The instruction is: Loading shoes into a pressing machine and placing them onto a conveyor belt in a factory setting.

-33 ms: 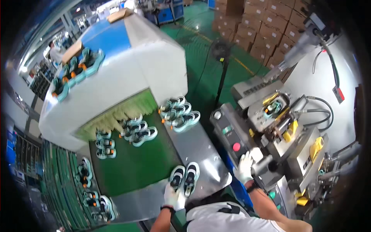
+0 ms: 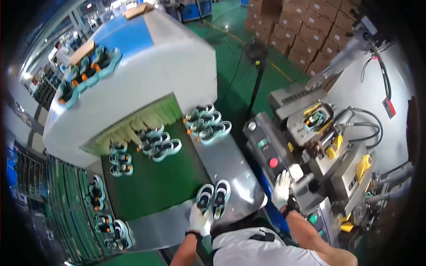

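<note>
A pair of dark sneakers with pale teal soles stands on the metal ledge in front of me, the left sneaker [image 2: 205, 195] beside the right sneaker [image 2: 220, 199]. My left hand [image 2: 198, 219], in a white glove, is closed around the heel end of the left one. My gloved right hand [image 2: 281, 189] rests at the control panel [image 2: 266, 146], fingers stretched out close to a white square block [image 2: 295, 172]. Nothing shows in that hand. Another shoe [image 2: 314, 120] is clamped in the press machine [image 2: 306, 133] on the right.
A green conveyor belt [image 2: 164, 190] carries several sneakers out from a white tunnel machine [image 2: 133, 84] with a bristle curtain. More sneakers [image 2: 208, 124] line the ledge, the left-hand rollers [image 2: 66, 199] and the machine's top. A pole fan [image 2: 255, 51] and stacked cartons [image 2: 306, 35] stand behind.
The view has shifted slightly. My right hand's fingers look straighter beside the white block, while my left hand stays at the same sneaker.
</note>
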Available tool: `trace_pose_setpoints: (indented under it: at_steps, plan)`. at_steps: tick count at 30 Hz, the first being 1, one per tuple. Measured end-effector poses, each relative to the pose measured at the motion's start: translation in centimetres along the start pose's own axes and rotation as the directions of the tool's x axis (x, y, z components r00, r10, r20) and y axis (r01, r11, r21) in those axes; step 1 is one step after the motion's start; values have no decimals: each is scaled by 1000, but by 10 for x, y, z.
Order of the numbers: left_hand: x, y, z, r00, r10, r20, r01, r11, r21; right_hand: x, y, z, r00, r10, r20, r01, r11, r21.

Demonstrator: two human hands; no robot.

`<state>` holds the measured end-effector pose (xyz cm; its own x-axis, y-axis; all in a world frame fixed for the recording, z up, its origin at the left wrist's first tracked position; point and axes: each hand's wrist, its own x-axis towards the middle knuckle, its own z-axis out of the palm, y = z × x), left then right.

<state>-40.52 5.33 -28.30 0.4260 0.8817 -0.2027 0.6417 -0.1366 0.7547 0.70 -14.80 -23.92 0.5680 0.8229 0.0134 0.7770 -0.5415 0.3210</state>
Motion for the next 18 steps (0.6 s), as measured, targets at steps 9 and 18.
trace_pose_setpoints:
  at_steps: [9,18]
  plan:
    - [9,-51,-29,978,200,62,-193,975,-109,-39,-198,-32,981,10,195,-178,463,868]
    - [73,-16,-52,928,-86,363,238,886,-399,-38,-309,23,721,454,523,-584,-8,812]
